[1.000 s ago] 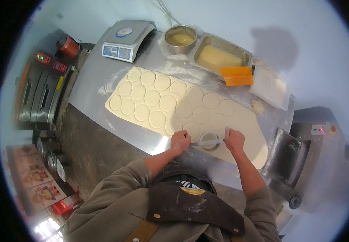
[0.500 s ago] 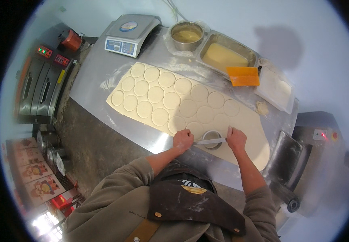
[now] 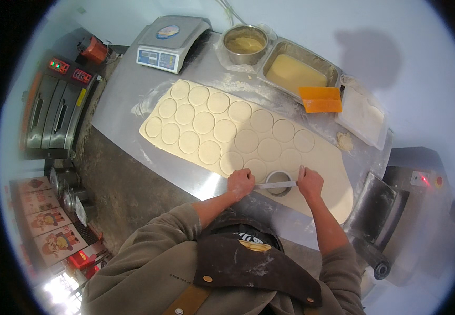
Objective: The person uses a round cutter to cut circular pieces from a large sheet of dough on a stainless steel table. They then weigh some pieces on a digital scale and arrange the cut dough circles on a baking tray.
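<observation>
Metal cutter [image 3: 279, 194] sits on dough [image 3: 326, 176], left hand [image 3: 241, 183] and right hand [image 3: 310, 181] clasping its bar [image 3: 276, 185] at both ends, likely for balance.

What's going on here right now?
A person's left hand and right hand grip opposite ends of a flat bar spanning a metal ring on a dough sheet. Circles mark the sheet's left and middle; its right end is unmarked. Behind it on the metal table are a scale, a bowl and a tray.

The table [image 3: 125, 107] is smooth, glossy metal. The ring cutter [image 3: 277, 185] looks metal too; the dough [image 3: 328, 181], smooth and matt.
</observation>
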The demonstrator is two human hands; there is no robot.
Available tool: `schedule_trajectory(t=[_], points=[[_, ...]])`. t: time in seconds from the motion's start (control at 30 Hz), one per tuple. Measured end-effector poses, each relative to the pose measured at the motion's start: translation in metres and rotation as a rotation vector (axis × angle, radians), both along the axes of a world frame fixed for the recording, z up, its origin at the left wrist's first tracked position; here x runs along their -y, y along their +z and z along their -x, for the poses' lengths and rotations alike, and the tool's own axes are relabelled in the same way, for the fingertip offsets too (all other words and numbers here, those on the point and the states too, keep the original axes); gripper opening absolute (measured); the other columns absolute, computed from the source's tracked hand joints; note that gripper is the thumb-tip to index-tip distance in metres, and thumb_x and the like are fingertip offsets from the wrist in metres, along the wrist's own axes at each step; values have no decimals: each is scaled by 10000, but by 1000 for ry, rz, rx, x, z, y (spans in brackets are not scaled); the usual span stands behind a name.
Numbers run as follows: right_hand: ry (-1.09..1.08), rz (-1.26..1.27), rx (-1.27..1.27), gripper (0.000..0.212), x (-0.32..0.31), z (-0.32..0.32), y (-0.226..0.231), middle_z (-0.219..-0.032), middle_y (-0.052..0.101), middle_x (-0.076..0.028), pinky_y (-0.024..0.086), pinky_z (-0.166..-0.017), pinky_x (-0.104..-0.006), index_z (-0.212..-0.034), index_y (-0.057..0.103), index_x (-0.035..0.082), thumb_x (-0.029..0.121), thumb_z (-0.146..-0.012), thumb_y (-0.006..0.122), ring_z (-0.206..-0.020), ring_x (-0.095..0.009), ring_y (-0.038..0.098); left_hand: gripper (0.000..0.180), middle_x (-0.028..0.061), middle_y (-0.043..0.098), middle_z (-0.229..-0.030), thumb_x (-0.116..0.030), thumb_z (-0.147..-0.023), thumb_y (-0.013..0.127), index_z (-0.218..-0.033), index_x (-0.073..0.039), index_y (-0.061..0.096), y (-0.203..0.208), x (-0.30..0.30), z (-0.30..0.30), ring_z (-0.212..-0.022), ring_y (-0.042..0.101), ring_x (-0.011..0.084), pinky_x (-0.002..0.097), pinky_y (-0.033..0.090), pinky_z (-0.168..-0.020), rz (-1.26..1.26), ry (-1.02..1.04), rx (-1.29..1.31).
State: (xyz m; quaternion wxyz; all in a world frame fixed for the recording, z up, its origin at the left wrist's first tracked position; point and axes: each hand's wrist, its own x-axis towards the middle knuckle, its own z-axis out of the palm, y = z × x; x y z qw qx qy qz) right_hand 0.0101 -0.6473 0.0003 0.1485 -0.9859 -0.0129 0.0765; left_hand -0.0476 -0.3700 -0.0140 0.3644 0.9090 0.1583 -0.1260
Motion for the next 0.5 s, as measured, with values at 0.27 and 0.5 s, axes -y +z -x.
schedule_trajectory(t=[0.27, 0.5], points=[[-17, 11, -23, 517, 0, 0, -1, -749, 689, -226, 523, -708, -555, -762, 695, 48, 385, -1079, 464, -744, -446, 678, 248, 228, 718, -857, -263, -870, 606, -849, -44, 721, -1, 0, -8, -846, 688, 465, 555, 540, -766, -33, -20, -35], [-32, -18, -3, 463, -2, 0, -4, -702, 662, -221, 497, -637, -544, -716, 684, 53, 352, -1035, 535, -693, -434, 659, 266, 220, 735, -895, -280, -890, 577, -849, -59, 719, -6, -2, -13, -886, 697, 451, 564, 552, -796, -105, -117, -148]])
